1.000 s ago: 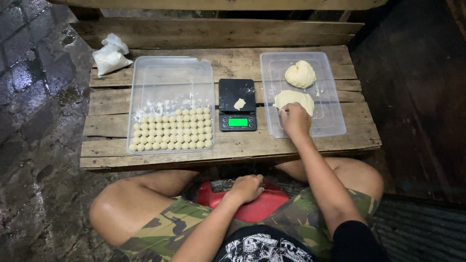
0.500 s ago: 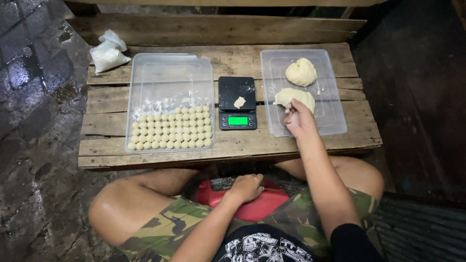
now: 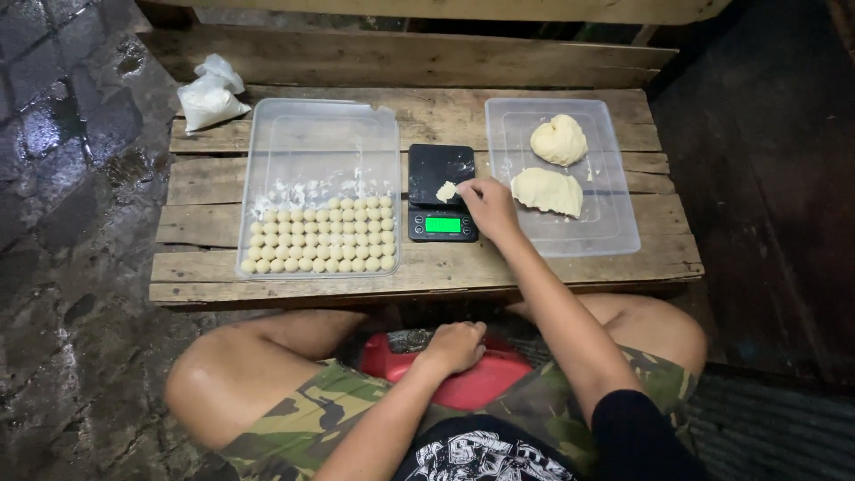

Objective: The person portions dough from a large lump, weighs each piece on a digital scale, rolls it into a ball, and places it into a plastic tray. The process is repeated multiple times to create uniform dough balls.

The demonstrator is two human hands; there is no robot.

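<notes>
On scale (image 3: 443, 183) | right hand (image 3: 488, 207) pinching dough piece (image 3: 446, 191) | left hand (image 3: 455, 346) fisted

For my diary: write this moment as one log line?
right hand: at small dough piece on black scale | left hand: on red stool

A person sits at a low wooden table (image 3: 427, 267), seen from above. The right hand (image 3: 488, 207) reaches over a black scale (image 3: 441, 192) with a green display, fingertips touching a small dough piece (image 3: 445, 191) on it. The left hand (image 3: 456, 346) rests closed on a red stool (image 3: 463, 379) between the knees. Left of the scale, a clear tray (image 3: 321, 134) holds rows of dough balls (image 3: 319, 233). Right, another tray (image 3: 614, 232) holds two dough lumps (image 3: 548, 190). A white bag (image 3: 209, 100) lies at the far left corner.
</notes>
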